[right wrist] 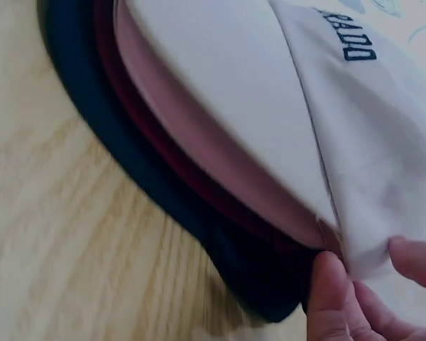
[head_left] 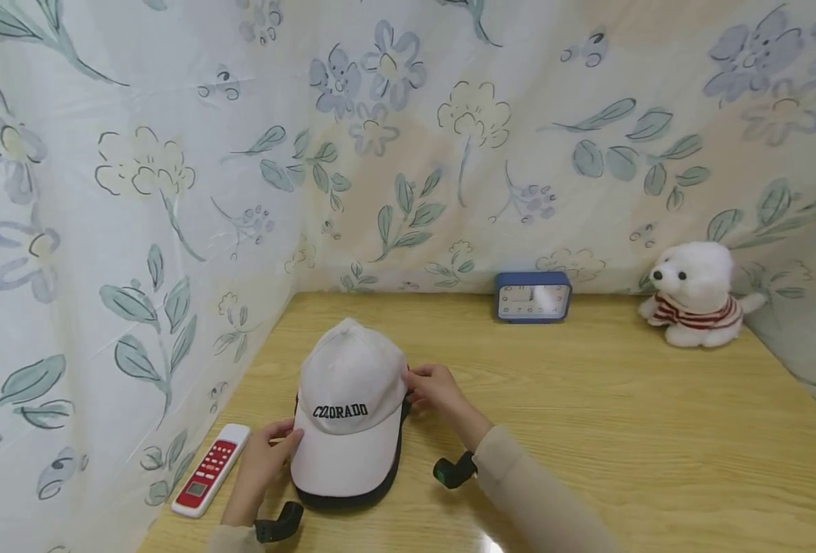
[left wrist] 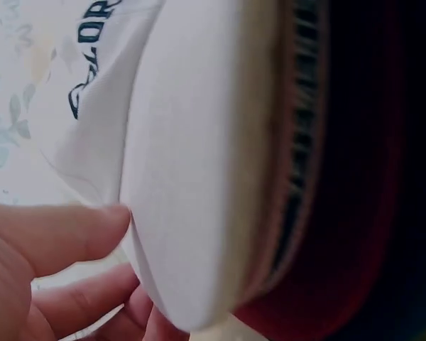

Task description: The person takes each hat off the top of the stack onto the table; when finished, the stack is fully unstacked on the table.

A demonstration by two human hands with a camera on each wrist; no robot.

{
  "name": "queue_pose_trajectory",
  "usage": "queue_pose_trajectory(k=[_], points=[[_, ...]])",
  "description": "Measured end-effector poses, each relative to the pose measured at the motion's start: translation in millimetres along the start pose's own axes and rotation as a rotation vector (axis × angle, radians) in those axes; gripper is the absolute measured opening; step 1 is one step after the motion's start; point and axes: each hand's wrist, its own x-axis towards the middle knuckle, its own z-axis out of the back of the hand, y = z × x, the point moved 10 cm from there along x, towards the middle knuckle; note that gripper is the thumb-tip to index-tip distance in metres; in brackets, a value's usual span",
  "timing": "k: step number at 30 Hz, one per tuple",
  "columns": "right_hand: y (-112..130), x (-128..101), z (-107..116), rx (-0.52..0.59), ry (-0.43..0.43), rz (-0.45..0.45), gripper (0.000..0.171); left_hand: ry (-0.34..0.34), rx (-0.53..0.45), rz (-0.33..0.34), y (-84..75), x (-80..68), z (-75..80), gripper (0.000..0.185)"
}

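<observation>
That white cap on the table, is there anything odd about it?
The white cap is not alone: it sits on a stack of caps, with pink, dark red and navy brims showing beneath. Nothing looks damaged or spilled.

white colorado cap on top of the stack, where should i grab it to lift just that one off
Probably pinch the white cap at both sides where brim meets crown, coming in from left and right. The left hand and right hand already sit there, and the wrist views show its edge standing free of the pink, maroon and navy brims beneath.
</observation>
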Motion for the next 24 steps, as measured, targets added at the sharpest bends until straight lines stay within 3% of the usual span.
queue_pose_trajectory(k=[6,12,17,24], points=[[-4,1,-2,0.094,-0.047,-0.022,0.029,0.048,-0.076,0.099,8.1,5.1,-3.0,0.038],[7,-3,0,0.154,-0.095,0.024,0.023,0.069,-0.197,0.152,11.9,7.8,-2.6,0.035],[23,-5,4,0.174,-0.115,0.052,0.021,0.09,-0.282,0.16,3.0,9.1,1.2,0.039],[52,-4,13,0.164,-0.125,0.079,0.02,0.114,-0.308,0.153,-18.7,15.0,8.3,0.041]])
